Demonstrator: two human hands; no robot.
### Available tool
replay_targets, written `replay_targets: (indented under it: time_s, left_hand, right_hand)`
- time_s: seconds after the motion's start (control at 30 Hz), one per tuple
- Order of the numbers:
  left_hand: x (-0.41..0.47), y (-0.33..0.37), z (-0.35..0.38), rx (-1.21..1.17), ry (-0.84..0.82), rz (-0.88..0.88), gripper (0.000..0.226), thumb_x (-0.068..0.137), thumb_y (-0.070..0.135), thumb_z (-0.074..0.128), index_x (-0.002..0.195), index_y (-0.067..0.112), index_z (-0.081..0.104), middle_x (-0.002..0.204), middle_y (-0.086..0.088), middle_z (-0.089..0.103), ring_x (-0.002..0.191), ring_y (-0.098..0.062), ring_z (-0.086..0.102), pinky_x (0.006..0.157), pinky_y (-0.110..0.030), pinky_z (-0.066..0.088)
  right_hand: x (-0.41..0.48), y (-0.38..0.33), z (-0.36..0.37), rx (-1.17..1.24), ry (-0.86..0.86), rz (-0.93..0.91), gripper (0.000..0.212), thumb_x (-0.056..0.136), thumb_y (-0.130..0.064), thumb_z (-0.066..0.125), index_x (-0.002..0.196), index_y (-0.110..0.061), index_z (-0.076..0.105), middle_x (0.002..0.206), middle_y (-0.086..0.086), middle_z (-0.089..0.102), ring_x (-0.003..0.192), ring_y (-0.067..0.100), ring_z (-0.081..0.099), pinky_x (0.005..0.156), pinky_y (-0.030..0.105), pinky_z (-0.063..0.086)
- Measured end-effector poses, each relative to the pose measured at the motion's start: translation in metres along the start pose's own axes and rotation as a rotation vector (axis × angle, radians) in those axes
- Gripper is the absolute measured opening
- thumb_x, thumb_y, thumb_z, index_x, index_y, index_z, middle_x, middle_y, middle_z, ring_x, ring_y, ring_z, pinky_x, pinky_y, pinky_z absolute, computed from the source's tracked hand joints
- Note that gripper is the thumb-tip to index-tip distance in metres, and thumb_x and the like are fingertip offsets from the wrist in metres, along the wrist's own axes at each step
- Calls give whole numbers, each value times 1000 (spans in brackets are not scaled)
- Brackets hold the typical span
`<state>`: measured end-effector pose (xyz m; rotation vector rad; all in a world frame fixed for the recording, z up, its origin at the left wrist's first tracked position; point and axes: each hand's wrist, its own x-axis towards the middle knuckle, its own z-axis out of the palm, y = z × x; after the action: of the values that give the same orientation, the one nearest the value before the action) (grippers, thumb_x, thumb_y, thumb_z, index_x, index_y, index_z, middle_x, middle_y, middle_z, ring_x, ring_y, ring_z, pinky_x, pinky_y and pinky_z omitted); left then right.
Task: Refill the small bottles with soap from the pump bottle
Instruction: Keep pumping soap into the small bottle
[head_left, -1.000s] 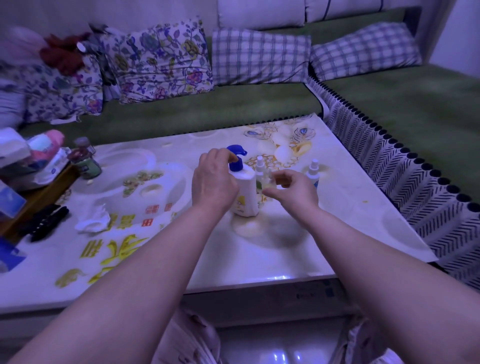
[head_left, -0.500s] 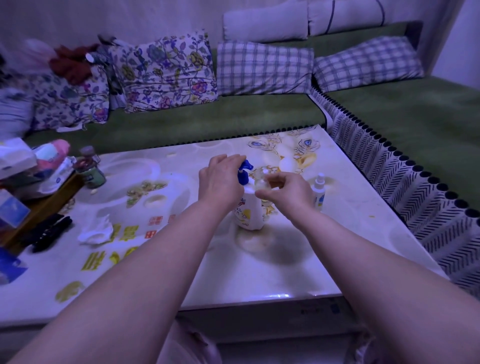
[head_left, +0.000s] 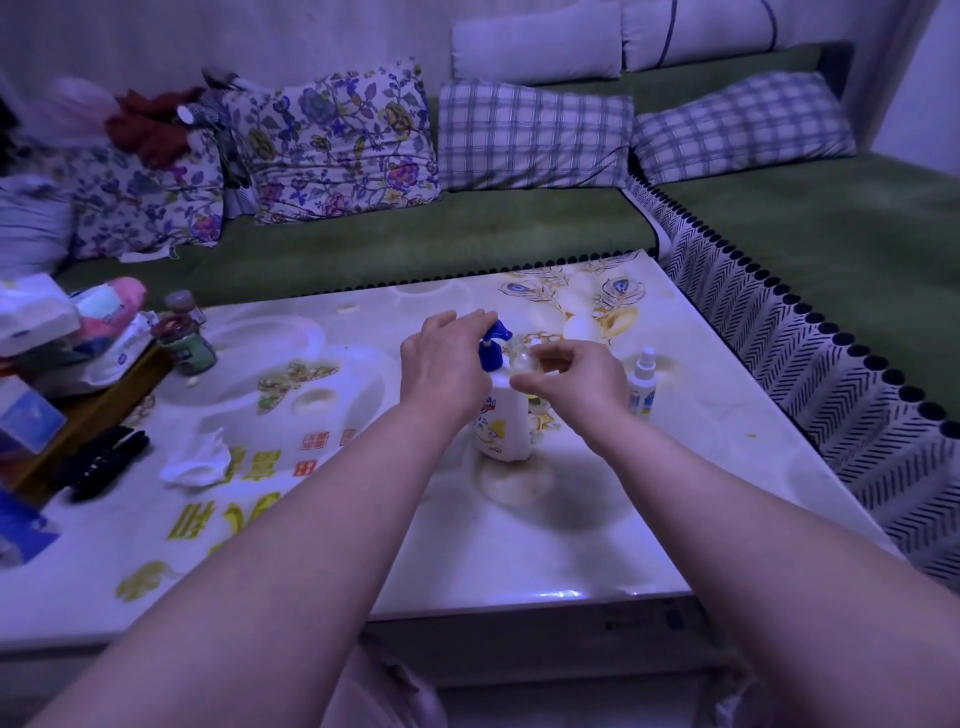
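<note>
My left hand (head_left: 447, 364) lay with its fingers nearly straight over the blue pump head (head_left: 494, 343) of the pump bottle (head_left: 501, 423), which stood upright a little right of the middle of the table (head_left: 519, 545). My right hand (head_left: 576, 382) pinched a small clear bottle (head_left: 522, 359) just beside the nozzle. A second small bottle (head_left: 642, 382) stood upright nearer the table's right edge.

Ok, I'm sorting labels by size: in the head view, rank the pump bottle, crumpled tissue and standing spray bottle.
1. pump bottle
2. crumpled tissue
3. spray bottle
The last two look close, and the tissue lies nearer the camera, so their order is unsure.
</note>
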<state>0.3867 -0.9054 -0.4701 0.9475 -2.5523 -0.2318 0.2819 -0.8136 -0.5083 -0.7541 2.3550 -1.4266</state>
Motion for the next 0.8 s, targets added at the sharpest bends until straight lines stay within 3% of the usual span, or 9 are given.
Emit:
replay_targets:
  time_s: [0.3, 0.8]
  left_hand:
    - [-1, 0, 0, 44, -2, 24, 54, 86, 9, 55, 135, 29, 45, 135, 6, 52, 138, -21, 30, 105, -38, 26]
    - [-2, -1, 2, 110, -41, 51, 58, 85, 5, 51, 136, 31, 41, 140, 10, 46, 142, -19, 23, 112, -42, 20]
  right_hand:
    - [0, -4, 1, 0, 5, -11, 27, 61, -39, 82, 84, -38, 67, 92, -15, 73, 97, 8, 66, 95, 42, 49]
    - [0, -4, 2, -14, -18, 7, 28, 58, -41, 80, 81, -38, 64, 97, -13, 72, 100, 11, 66, 96, 43, 49]
